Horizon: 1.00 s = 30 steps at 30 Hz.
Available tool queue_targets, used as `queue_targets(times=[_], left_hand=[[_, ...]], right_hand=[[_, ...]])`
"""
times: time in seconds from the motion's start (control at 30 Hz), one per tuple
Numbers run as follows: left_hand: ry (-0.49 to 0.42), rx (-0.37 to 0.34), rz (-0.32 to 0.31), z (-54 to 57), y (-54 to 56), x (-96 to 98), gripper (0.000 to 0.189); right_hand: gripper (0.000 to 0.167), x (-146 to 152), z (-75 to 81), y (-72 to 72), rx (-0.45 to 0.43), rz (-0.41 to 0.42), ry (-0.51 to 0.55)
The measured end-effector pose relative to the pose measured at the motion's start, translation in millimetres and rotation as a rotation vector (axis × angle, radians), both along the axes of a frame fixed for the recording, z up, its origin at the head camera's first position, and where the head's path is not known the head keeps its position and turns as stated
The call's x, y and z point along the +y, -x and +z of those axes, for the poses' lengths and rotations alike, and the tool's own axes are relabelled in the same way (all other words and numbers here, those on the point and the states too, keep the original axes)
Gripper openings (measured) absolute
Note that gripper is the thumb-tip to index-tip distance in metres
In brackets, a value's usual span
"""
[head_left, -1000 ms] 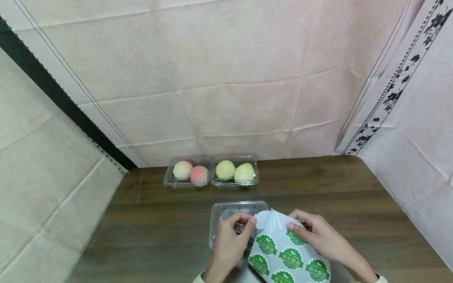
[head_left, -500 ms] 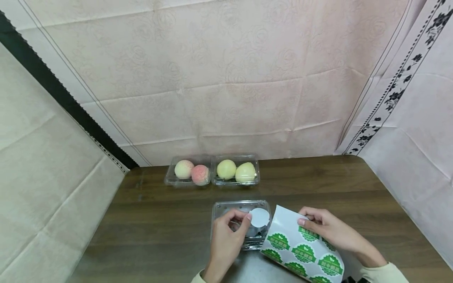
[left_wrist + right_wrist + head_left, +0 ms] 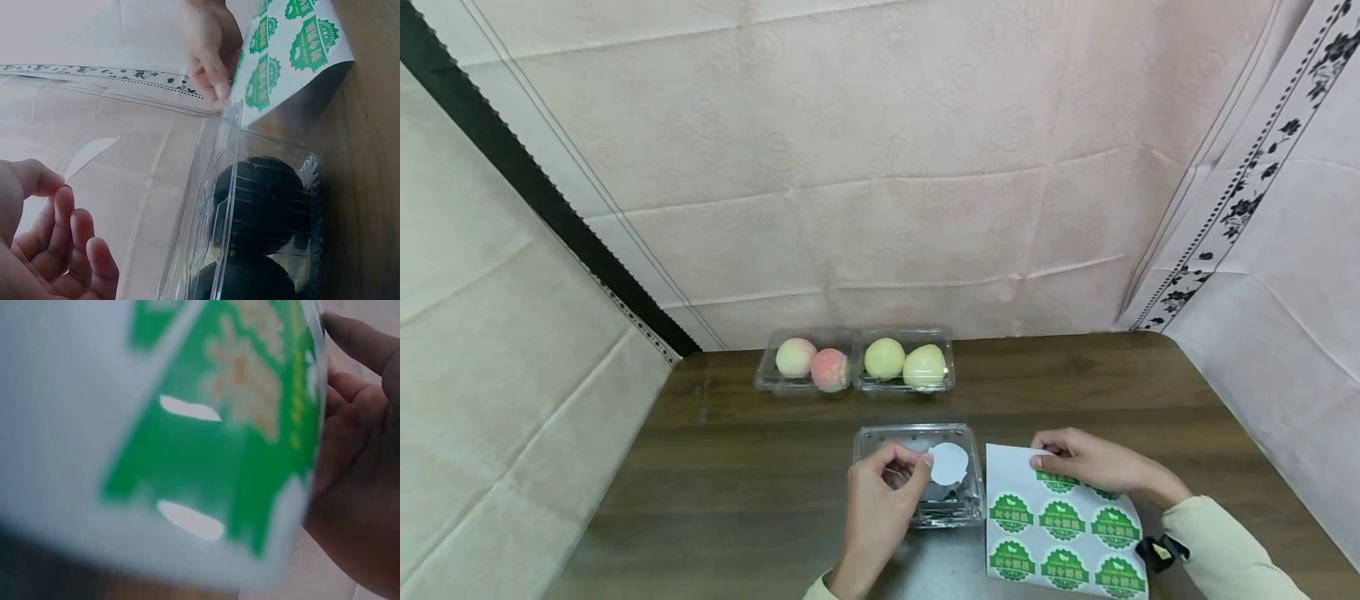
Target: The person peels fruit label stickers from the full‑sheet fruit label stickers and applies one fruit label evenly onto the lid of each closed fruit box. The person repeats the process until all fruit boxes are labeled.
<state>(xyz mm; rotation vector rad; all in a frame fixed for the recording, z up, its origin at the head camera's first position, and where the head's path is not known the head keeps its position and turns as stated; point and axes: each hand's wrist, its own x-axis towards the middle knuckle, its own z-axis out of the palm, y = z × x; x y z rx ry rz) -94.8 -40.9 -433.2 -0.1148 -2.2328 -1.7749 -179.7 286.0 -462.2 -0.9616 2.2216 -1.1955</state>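
One edge of a round white paper sticker (image 3: 949,463) is pinched between thumb and index finger of the left hand (image 3: 883,508), the other fingers loosely curled; in the head view it is seen over a clear plastic clamshell box (image 3: 979,492), and a gap to the lid is shown in the left wrist view. Two dark round items (image 3: 259,206) are seen through the box wall. A white sheet with green badge-shaped stickers (image 3: 1063,529) is gripped at its far edge by the right hand (image 3: 1067,454), thumb on top; fingers behind it can't be fully seen. Its left edge is just beside the box; contact can't be told. Two clear plastic boxes of peach-like fruit (image 3: 887,386) are set at the back of the brown wood-grain tabletop (image 3: 737,500). Risks, as judged: sticker is held by one edge only, so it could be curled or folded onto itself. Blank face is up; if that's the tacky side, it could be stuck to the fingers. If the ridged lid is met off-flat, wrinkles or a skewed label could be caused. Sticker could also be snagged on the sheet, given how near it is.
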Motion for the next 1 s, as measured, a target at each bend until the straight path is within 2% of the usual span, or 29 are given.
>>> queue_targets(times=[0.23,0.43,0.63,0.83,1.0], left_hand=[[0.005,0.032,-0.003,1.0,0.6,-2.2,0.019],[0.039,0.119,0.002,3.0,4.1,-6.5,0.021],[0.088,0.192,0.006,6.0,8.6,-12.7,0.022],[0.102,0.198,0.024,14.0,14.6,-21.4,0.022],[0.109,0.201,0.031,22.1,17.6,-26.8,0.02]], right_hand=[[0.012,-7.5,-7.6,9.3,0.063,-0.068,-0.122],[0.014,-19.5,-18.2,7.3,0.273,-0.148,-0.31],[0.016,-27.5,-23.6,-1.0,0.353,-0.241,-0.437],[0.014,-37.4,-31.1,-8.3,0.594,-0.314,-0.525],[0.024,-45.6,-35.7,-15.7,0.752,-0.386,-0.572]])
